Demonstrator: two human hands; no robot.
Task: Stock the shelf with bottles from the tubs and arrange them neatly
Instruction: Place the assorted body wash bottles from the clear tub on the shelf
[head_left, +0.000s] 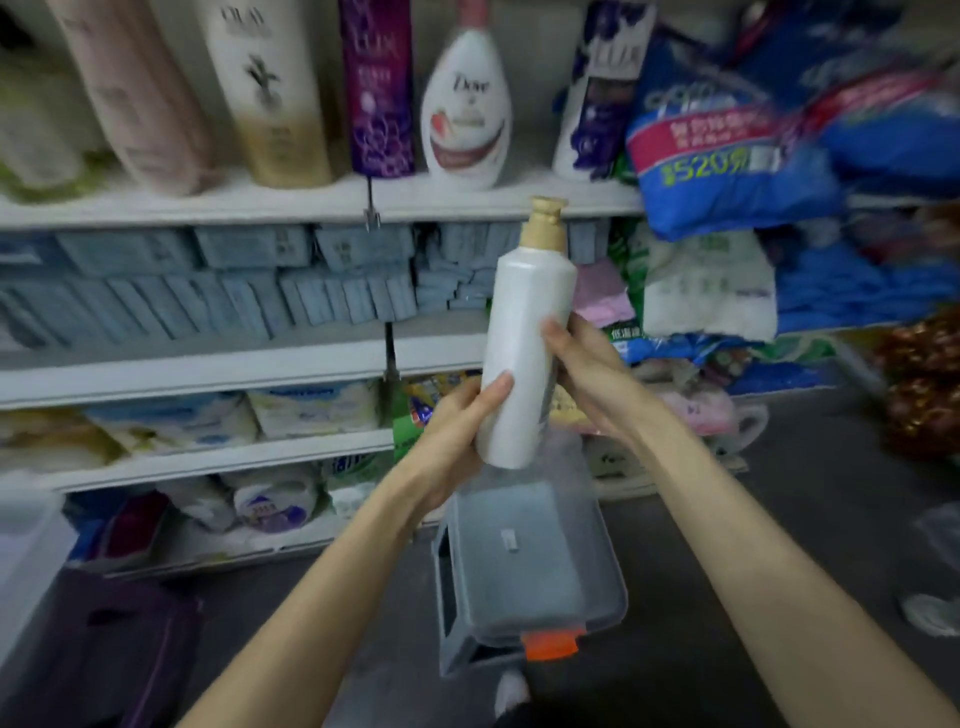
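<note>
The top shelf (260, 208) is a white board with a straight front edge running across the upper part of the view. On it, from the left, stand a smooth pale pink bottle (140, 98), a tall white-and-gold Olay bottle (270, 93), a flat-sided purple Lux bottle (382, 88), a teardrop-shaped Dove bottle (465, 109) and a white-and-purple Lux bottle (597, 93); the widest strip of bare board in the row lies between the last two. The shelf beneath is packed with blurred rows of blue-grey boxes (208, 291); low at the left a dark purple bag (104, 649) sits on the floor.

The left hand (457, 431) grips the lower part of the white bottle (524, 353), thumb across its front and fingers curled behind. The bottle is held in the air in front of the shelving, close to upright with its top tipped slightly right; it is glossy plastic with square shoulders, and its gold pump cap (545, 223) reaches just under the top shelf's edge, below that bare strip. The right hand (587, 374) clasps the bottle's middle from the right side, thumb on the front.

Under the hands a clear plastic tub (447, 597) with an orange latch (550, 644) rests on the dark grey floor (779, 519). Further right, soft blue plastic packs (727, 156) bulge over the shelf's end and crowd against the white-and-purple Lux bottle.
</note>
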